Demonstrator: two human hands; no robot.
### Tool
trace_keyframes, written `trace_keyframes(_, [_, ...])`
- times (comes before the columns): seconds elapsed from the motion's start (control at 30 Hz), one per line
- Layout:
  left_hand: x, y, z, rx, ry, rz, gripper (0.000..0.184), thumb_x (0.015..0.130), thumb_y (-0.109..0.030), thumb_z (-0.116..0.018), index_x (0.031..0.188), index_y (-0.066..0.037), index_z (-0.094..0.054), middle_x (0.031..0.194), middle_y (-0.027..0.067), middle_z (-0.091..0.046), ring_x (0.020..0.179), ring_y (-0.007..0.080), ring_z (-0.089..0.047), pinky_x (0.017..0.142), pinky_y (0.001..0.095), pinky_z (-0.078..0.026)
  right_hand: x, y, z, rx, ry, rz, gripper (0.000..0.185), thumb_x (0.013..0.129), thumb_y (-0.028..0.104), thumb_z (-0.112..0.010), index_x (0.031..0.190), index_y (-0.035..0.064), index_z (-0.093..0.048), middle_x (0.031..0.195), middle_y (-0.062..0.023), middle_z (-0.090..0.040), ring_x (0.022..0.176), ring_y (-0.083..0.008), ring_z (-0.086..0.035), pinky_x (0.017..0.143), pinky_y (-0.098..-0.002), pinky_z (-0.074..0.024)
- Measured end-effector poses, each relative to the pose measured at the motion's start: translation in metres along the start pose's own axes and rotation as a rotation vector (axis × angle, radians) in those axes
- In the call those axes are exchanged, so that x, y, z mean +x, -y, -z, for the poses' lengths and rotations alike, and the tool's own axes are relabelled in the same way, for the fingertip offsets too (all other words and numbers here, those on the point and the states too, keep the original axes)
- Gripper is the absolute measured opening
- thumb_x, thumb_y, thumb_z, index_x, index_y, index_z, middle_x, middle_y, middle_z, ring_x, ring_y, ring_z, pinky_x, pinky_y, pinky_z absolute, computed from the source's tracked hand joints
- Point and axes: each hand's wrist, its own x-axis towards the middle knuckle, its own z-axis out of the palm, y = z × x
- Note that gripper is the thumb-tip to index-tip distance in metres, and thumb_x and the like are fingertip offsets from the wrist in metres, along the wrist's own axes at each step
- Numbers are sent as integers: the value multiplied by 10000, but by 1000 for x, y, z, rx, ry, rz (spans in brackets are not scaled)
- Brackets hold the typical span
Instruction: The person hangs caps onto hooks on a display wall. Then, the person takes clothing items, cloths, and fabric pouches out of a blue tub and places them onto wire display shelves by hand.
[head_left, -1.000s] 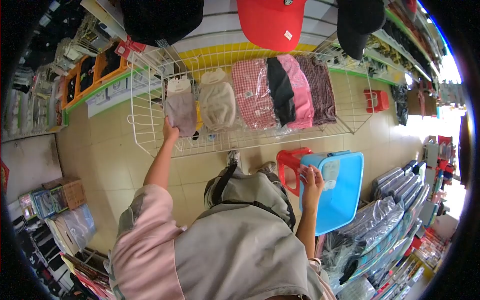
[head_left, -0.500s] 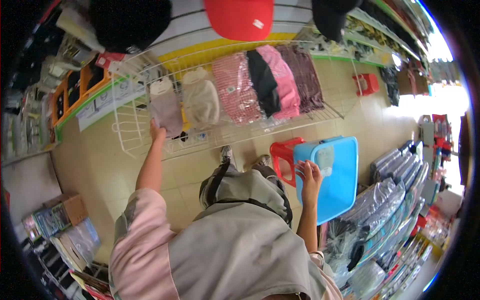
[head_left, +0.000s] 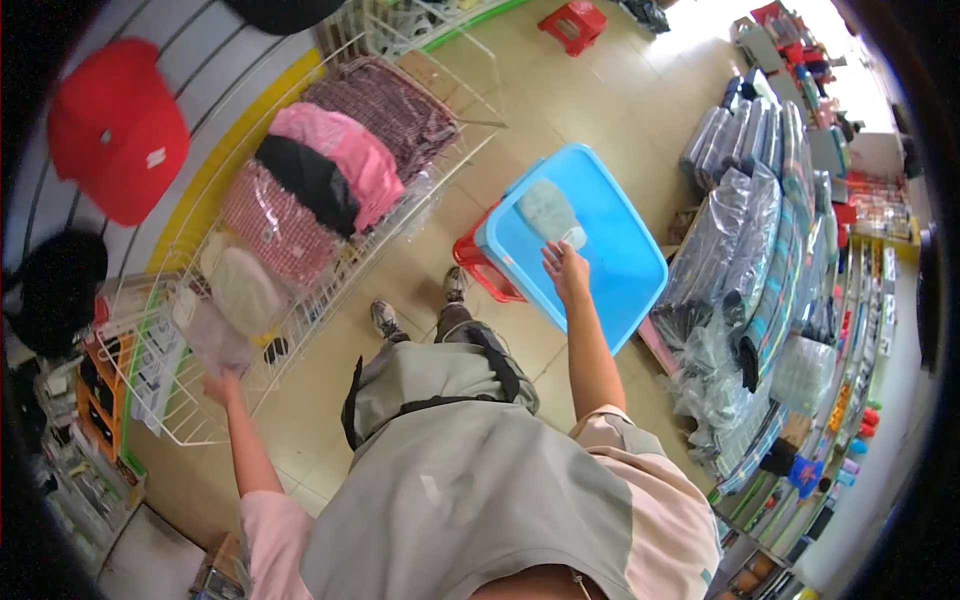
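My left hand (head_left: 222, 388) reaches into the front of a white wire basket (head_left: 345, 300). Its fingers are closed on the lower edge of a greyish-mauve folded cloth item (head_left: 213, 335) that has a pale card at its top. Beside this lies a cream cloth item (head_left: 245, 288). Over the near side of a light blue plastic bin (head_left: 630, 265), my right hand (head_left: 568, 270) has its fingers spread and holds nothing. Just beyond its fingertips, a pale grey-green packaged item (head_left: 549, 210) rests inside the bin.
The basket also holds a red-checked bagged garment (head_left: 282, 222), black cloth (head_left: 308, 185), pink cloth (head_left: 345, 160) and dark checked cloth (head_left: 385, 115). A red stool (head_left: 483, 262) supports the bin. Plastic-wrapped rolls (head_left: 725, 230) stand right. A red cap (head_left: 120, 130) hangs left.
The view has turned right, so the basket appears tilted at left. My right hand has gone from the bin's rim to over its inside, fingers opening out. My left hand stays at the mauve item.
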Motion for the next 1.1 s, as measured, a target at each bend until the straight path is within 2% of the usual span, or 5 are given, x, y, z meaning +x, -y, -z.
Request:
trace_keyframes(0.5, [-193,-149,141,-307,-4,-280,392,935,-93,-605,1302,-3,-500,1267,162,-564,1175,284,-540,899,412,-481,216,-96,62,666,-163,-464,875,960,231,-572,1518,-23,53,1557,-218,-195,1405,-348,-310,1154,-484,-299])
trace_keyframes(0.6, [-217,-160,154,-337,57,-277,379,947,-96,-598,1307,-25,-503,1301,137,-556,1170,264,-551,890,399,-485,236,-97,60,720,-211,-448,807,959,239,-577,1513,-39,-61,1541,-189,-248,1422,-324,-274,1159,-479,-278])
trace_keyframes(0.8, [-239,-210,175,-321,77,-286,370,951,-98,-592,1309,-53,-509,1311,118,-558,1166,236,-556,891,380,-473,271,-107,62,809,-253,-248,432,942,286,-629,1278,46,-501,1212,-126,-562,1116,-257,-546,952,-397,-471])
trace_keyframes(0.9, [-240,-230,175,-384,106,-315,369,954,-93,-582,1311,-48,-503,1315,114,-557,1170,231,-555,896,376,-467,274,-95,58,795,-291,-236,378,928,305,-660,1206,80,-536,1006,-86,-575,910,-230,-567,838,-366,-504])
trace_keyframes(1.1, [-251,-268,176,-514,208,-380,363,962,-71,-556,1316,-24,-490,1290,140,-562,1174,216,-553,889,329,-466,254,-58,56,690,-388,-219,361,863,212,-685,1168,74,-550,997,-75,-571,882,-233,-580,810,-377,-510])
